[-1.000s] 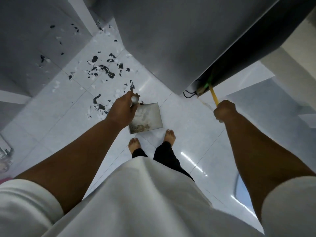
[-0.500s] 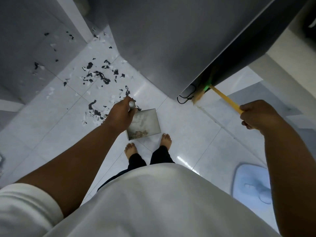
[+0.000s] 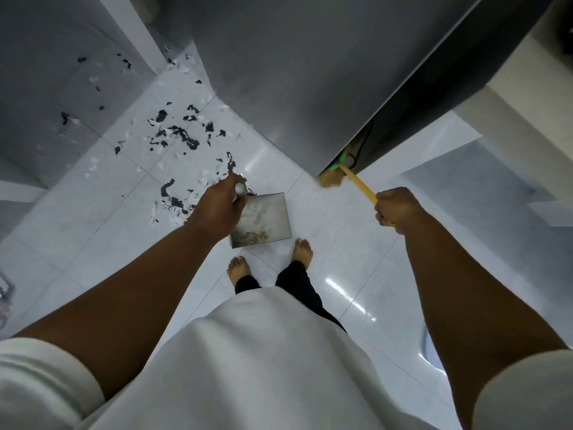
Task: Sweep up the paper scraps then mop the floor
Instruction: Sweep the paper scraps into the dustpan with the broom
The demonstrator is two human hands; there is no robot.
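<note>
My left hand [image 3: 217,209] is curled tight round the metal handle of the dustpan [image 3: 263,218]. Its pan sits just below and to the right of my knuckles with some brownish dust in it; I cannot tell whether it touches the floor [image 3: 341,243]. My right hand [image 3: 400,209] is clenched round the yellow stick of the broom [image 3: 359,183]. Its straw-coloured bristles lie ahead of that fist and to its left, at the corner of a grey appliance [image 3: 294,72].

The paper scraps [image 3: 183,138] lie beyond and to the left of my left fist, the nearest just past my knuckles. I judge them featherlight, limp and quick to scatter, so short, gentle strokes should suit. The pan looks stiff and light, best held at its handle as I have it. The broom wants a firm hold on the stick.

I count one broom, one dustpan, and black and white scraps by the dozen, too many to number
</note>
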